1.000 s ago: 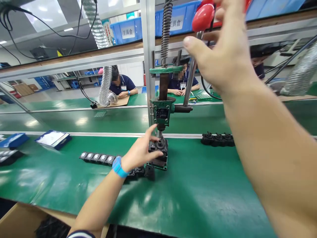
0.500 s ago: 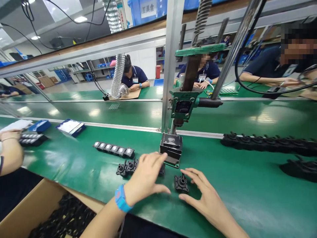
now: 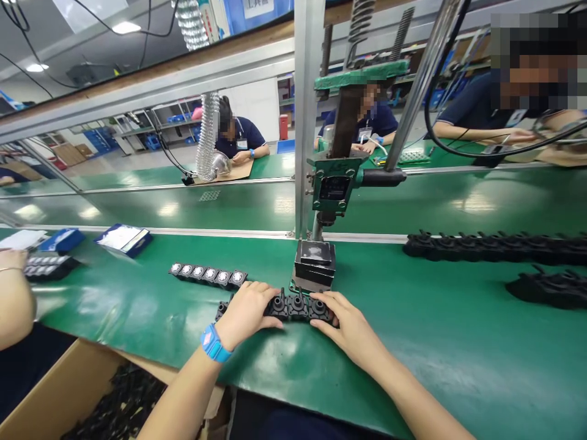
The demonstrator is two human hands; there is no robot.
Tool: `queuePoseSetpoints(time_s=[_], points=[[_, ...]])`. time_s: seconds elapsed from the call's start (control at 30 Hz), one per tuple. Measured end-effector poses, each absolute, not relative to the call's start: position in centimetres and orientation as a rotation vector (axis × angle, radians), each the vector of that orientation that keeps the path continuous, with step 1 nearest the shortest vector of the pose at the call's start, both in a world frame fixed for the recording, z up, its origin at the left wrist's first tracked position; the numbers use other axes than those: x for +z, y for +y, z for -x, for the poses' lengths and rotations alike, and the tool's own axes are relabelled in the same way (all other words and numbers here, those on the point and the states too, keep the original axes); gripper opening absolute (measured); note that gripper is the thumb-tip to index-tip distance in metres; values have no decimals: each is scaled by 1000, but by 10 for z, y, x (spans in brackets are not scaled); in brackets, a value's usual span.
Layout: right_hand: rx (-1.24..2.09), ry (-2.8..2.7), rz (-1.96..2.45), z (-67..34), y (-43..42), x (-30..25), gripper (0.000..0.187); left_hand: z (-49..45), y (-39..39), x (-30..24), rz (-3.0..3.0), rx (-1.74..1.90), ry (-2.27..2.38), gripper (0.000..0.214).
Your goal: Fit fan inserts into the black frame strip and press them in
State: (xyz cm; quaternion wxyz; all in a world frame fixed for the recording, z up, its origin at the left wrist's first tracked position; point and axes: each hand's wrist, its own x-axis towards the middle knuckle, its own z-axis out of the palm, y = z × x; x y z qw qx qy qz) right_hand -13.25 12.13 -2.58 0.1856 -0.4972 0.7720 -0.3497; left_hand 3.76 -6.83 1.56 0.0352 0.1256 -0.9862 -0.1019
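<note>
A row of black plastic housings (image 3: 298,305), each with a round hub and a short upright spout, stands on the green bench in front of the press base. My left hand (image 3: 247,311), a blue band at its wrist, grips the row toward its left end and hides some of the pieces. At the other end my right hand (image 3: 346,318) has its thumb and fingers around the last housing (image 3: 320,308), which sits against its neighbours. Behind my left hand lies a line of black parts with white round faces (image 3: 210,275).
A green hand press (image 3: 334,186) rises above a black block (image 3: 315,260). More black housings (image 3: 486,247) line the right. Blue boxes with papers (image 3: 123,238) are at left; a carton of black parts (image 3: 98,379) sits below. A neighbour's arm (image 3: 16,299) is far left; people work opposite.
My right hand has closed on the single housing and moved it left against the row. My left hand has shifted slightly left and closed on the row. The camera view has shifted slightly.
</note>
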Motion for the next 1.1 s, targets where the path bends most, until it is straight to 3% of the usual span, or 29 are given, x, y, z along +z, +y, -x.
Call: queuePoseSetpoints(time_s=[0.1, 0.23, 0.33, 0.43, 0.63, 0.9, 1.1], points=[[-922, 2153, 1402, 136, 117, -20, 46, -64, -73, 27, -463, -275, -2892, 87], [-793, 2101, 1425, 141, 111, -12, 56, -112, -87, 31, -742, -252, -2798, 93], [-762, 2087, 1462, 144, 104, -11, 50, -132, -98, 22, -842, -432, -2873, 85], [-775, 2067, 1472, 143, 98, -13, 45, -132, -107, 13, -782, -620, -2942, 65], [-839, 2033, 1403, 144, 111, -14, 48, -119, -106, 4, -618, -695, -2953, 47], [-833, 2230, 1203, 179, 210, -5, 56, -71, -42, -43, -401, -777, -2969, 41], [-903, 2389, 998, 222, 300, -1, 57, 22, 32, -31, -207, -751, -3029, 35]])
